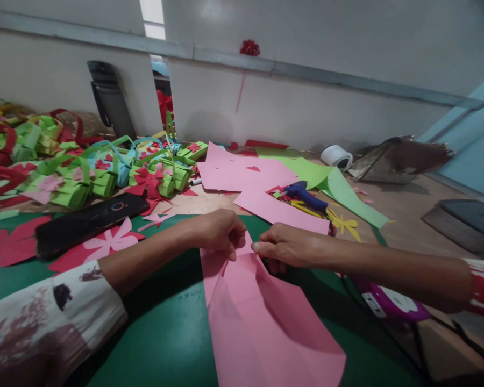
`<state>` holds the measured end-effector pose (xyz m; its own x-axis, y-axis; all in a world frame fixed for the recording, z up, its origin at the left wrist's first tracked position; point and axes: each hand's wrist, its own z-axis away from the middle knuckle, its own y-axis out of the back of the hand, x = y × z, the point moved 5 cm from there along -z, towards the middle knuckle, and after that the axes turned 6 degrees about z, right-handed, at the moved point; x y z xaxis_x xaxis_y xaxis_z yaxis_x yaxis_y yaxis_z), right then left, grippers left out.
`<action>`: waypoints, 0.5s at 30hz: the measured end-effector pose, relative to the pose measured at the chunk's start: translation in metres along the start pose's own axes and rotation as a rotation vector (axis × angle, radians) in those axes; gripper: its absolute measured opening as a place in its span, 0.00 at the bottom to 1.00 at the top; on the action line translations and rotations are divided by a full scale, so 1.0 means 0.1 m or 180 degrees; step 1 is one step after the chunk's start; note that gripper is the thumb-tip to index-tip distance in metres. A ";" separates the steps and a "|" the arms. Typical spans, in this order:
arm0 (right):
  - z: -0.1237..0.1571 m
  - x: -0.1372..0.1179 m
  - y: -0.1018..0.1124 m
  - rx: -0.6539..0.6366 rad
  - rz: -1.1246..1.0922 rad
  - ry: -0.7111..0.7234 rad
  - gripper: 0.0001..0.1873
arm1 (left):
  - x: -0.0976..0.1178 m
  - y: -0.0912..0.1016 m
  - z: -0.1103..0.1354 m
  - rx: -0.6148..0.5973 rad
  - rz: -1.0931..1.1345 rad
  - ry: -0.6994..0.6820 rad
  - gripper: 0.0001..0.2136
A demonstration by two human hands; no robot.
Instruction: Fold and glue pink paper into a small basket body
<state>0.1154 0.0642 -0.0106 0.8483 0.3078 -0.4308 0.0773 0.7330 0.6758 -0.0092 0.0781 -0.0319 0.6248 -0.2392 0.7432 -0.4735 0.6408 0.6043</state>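
A large sheet of pink paper (pixel 258 328) with fold creases lies on the green mat, its far end raised and narrowed between my hands. My left hand (pixel 221 236) is closed on the left side of that far end, fingertips pinched at the paper. On the other side my right hand (pixel 284 247) pinches the right edge, thumb on top and the other fingers curled beneath. Just beyond my hands lie more pink paper pieces (pixel 246 174) and a blue glue gun (pixel 306 194). Yellow-handled scissors (pixel 306 208) are partly hidden beside it.
Several small paper baskets (pixel 70 180) crowd the back left. A black phone (pixel 92 220) and cut paper flowers (pixel 111 242) lie left of my arm. A dark bottle (pixel 111 99) stands by the wall. At right are a white roll (pixel 336 157), a bag (pixel 399 158) and a purple device (pixel 391 301) with cables.
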 end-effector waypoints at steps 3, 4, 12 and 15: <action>-0.07 -0.11 0.08 -0.0164 0.0257 -0.0147 0.25 | 0.00 0.02 0.02 0.0044 -0.0090 -0.0093 0.08; -0.10 -0.16 0.11 -0.0216 0.0410 -0.0187 0.25 | 0.00 0.02 0.03 0.0066 -0.0122 -0.0128 0.07; -0.26 -0.32 0.12 -0.0554 0.0844 -0.0192 0.06 | 0.13 0.01 0.28 0.0293 -0.0260 -0.0342 0.06; -0.29 -0.29 0.09 -0.0672 0.0753 -0.0282 0.07 | 0.15 0.02 0.44 0.0735 -0.0409 -0.0414 0.06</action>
<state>0.0761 0.0789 -0.0093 0.8728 0.4373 -0.2166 -0.2298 0.7599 0.6081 -0.0280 0.0439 -0.0067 0.6111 -0.4086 0.6779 -0.5336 0.4198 0.7342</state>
